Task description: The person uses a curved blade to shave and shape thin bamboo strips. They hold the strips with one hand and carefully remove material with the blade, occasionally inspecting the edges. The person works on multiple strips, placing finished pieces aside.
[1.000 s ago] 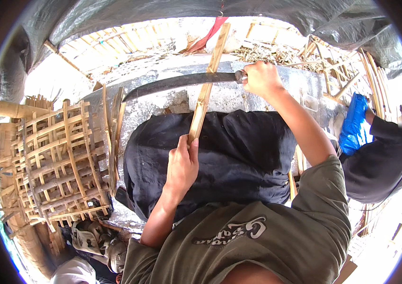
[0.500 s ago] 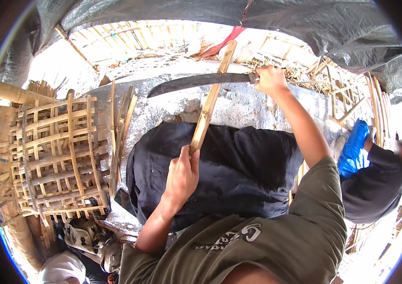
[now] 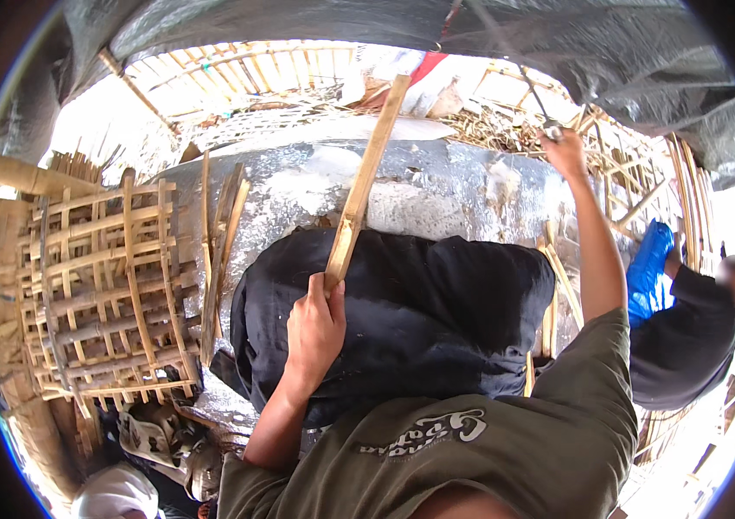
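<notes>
My left hand is closed around the lower end of a split bamboo strip. The strip slants up and away from me, its far end beyond the pale slab. Raised at the upper right, my right hand grips a machete by its handle. The blade points up and to the left, seen nearly edge-on and blurred toward its tip against the dark tarp. It stands apart from the strip. Black cloth covers my lap beneath the left hand.
A woven bamboo lattice stands at the left, with loose bamboo sticks beside it. Ahead lies a worn grey slab, wood shavings past it. Dark tarp hangs overhead. Another person with a blue bag sits at the right.
My right hand has swung the machete up and to the right, off the bamboo strip. My left hand and the strip have shifted slightly left and toward me.
</notes>
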The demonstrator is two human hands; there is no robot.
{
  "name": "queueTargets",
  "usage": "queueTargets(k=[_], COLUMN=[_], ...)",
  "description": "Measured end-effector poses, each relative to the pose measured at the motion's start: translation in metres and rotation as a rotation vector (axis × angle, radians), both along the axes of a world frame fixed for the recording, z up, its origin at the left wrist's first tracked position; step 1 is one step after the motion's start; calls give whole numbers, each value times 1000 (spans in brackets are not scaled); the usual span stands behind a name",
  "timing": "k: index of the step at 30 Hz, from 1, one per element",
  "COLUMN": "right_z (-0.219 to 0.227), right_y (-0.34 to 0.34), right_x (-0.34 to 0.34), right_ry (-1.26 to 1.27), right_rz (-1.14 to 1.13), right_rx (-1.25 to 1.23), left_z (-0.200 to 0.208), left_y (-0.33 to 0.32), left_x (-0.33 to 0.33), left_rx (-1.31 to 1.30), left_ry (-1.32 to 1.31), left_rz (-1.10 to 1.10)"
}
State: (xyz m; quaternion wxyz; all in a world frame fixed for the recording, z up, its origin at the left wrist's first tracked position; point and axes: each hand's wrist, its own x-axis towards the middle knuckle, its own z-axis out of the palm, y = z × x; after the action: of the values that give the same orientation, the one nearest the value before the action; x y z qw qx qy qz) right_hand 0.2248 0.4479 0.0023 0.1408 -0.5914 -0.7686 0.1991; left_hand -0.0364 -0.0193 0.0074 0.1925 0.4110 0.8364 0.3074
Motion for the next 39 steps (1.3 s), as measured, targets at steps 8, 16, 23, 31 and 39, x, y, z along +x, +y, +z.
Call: queueTargets(k=[8,16,23,31,39], right_z=[1,10,21,52,38], right_y=[-172,-212,-193,-97,-28], right_x=[-78,-101,-89,-61,-46], right_ry=[-120,-319,-383,-575,-574], right_rz=[529,655,612,373,106], right_rx=[66,170,310,295,228], left_z=[-1,14,23,38,48], left_y=[21,24,21,14,-10], left_x=[30,39,39,36,35], left_rx=[63,168,214,230,185], left_ry=[-90,-133,-69,-76,-74], left_rz=[-75,-148,-206,-253,-271])
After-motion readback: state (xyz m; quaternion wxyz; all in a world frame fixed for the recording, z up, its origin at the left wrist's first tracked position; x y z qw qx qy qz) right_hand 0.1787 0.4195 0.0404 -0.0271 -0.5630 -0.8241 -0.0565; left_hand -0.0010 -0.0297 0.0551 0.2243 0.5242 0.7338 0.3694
